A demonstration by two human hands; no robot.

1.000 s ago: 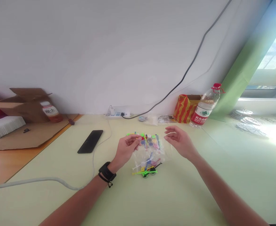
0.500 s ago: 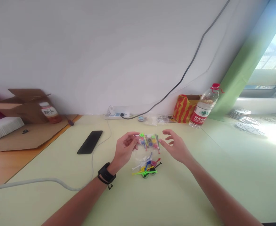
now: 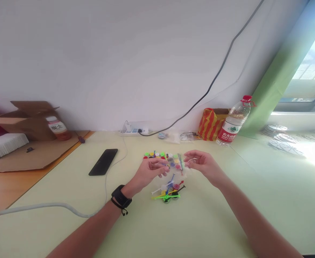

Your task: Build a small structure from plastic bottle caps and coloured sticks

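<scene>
Coloured round pieces and arrows in a clear bag (image 3: pixel 177 162) lie between my two hands. My right hand (image 3: pixel 200 165) pinches the bag's right edge between thumb and fingers. On the other side, my left hand (image 3: pixel 152 170) has its fingers slightly apart, close to the bag's left part; whether it touches the plastic I cannot tell. Behind its fingers sits another group of coloured discs (image 3: pixel 151 154), partly hidden. Nearer to me is a loose pile of coloured arrow spinners (image 3: pixel 167 193), with white, blue, yellow, red, black and green ones.
A black phone (image 3: pixel 103 162) and a white cable (image 3: pixel 106 179) lie to the left. At the back stand a power strip (image 3: pixel 136 131), a striped bag (image 3: pixel 210 125) and a water bottle (image 3: pixel 230 125). Cardboard (image 3: pixel 36 154) is far left, white discs (image 3: pixel 283 141) far right.
My left hand has let go of the left group of pieces and moved right, uncovering the discs behind it. My right hand has closed on the clear bag's right edge.
</scene>
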